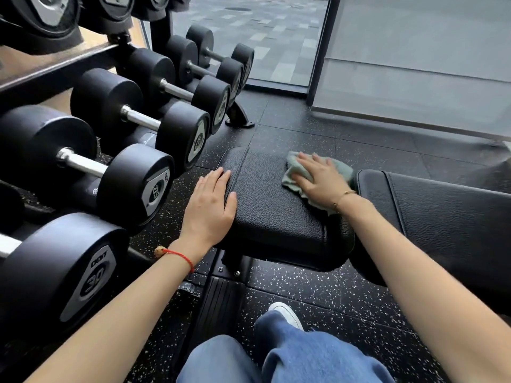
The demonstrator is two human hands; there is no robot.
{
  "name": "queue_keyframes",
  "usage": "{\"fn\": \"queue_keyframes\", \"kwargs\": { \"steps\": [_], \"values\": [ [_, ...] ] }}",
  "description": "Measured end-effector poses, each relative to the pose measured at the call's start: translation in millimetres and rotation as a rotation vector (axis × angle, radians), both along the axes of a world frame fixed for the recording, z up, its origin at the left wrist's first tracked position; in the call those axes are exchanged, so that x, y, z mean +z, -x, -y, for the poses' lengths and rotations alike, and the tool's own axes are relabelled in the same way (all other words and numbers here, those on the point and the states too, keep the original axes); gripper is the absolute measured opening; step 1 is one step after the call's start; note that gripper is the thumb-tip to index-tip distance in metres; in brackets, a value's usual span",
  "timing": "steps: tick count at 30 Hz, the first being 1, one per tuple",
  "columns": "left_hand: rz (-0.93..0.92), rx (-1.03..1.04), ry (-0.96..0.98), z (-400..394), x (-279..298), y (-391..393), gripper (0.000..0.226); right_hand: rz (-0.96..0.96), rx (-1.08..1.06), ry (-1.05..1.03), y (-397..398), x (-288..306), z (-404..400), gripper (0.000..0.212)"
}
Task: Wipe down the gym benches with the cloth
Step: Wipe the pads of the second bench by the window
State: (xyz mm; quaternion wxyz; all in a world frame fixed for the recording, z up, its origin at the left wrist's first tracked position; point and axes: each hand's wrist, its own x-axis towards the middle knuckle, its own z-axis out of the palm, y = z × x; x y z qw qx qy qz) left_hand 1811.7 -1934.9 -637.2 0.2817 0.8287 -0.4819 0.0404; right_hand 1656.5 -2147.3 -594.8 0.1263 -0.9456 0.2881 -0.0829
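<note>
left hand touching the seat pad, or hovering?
Touching. Head view: the left hand lies flat on the seat pad's left edge, fingers straight, no gap visible.

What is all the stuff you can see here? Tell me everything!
Black padded bench seat: one, black, centre, under both hands.
Black padded backrest: one, black, right of the seat.
Pale green cloth: one, green, on the seat's far right part.
Black round dumbbells with silver handles: at least six, black, on the rack at left.
Black speckled rubber floor: black with white flecks, below everything.
Glass door: one, far end, grey paving outside.
White shoe: one, bottom centre.
Left hand: flat on the seat's left edge.
Right hand: pressing the cloth.
</note>
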Motion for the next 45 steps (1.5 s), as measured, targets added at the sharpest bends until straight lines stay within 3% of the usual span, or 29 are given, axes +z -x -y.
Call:
{"fn": "queue_keyframes", "kwargs": {
  "steps": [6,9,13,19,21,27,29,32,34,36,41,45],
  "values": [
    [0.001,-0.004,-0.001,0,-1,-1,0.071,0.129,0.351,-0.025,68,-10,-70,0.056],
    [0.001,-0.005,-0.004,-1,-2,-1,0.072,0.177,0.23,-0.068,58,-7,-28,0.049],
    [0.0,-0.011,-0.001,0,-1,-1,0.072,0.049,-0.086,-0.034,11,-4,22,0.05],
    [-0.005,-0.011,0.009,0,-2,-2,0.07,0.161,0.251,-0.051,86,-10,-67,0.058],
    [-0.002,-0.011,0.007,-1,-2,-2,0.07,0.166,0.284,-0.058,93,-11,-62,0.058],
    [0.003,-0.005,-0.005,-1,1,-1,0.073,0.046,-0.084,-0.05,-6,-5,23,0.051],
    [-0.007,-0.016,-0.009,-1,1,-1,0.074,0.043,-0.004,-0.021,-13,-4,3,0.052],
    [-0.057,-0.026,-0.012,-2,3,-3,0.073,0.12,0.351,-0.001,24,-5,-59,0.058],
    [-0.088,-0.035,-0.001,-9,3,-4,0.069,0.105,0.467,-0.027,43,-9,-76,0.058],
    [-0.077,-0.05,0.004,-23,2,-4,0.07,0.109,0.44,-0.042,28,-7,-59,0.055],
    [-0.037,-0.034,-0.015,-51,5,-5,0.071,0.02,0.125,-0.032,-83,1,-17,0.051],
    [-0.046,-0.044,-0.021,-63,2,-6,0.069,0.062,0.374,-0.022,-96,-3,-73,0.049]
  ]
}}
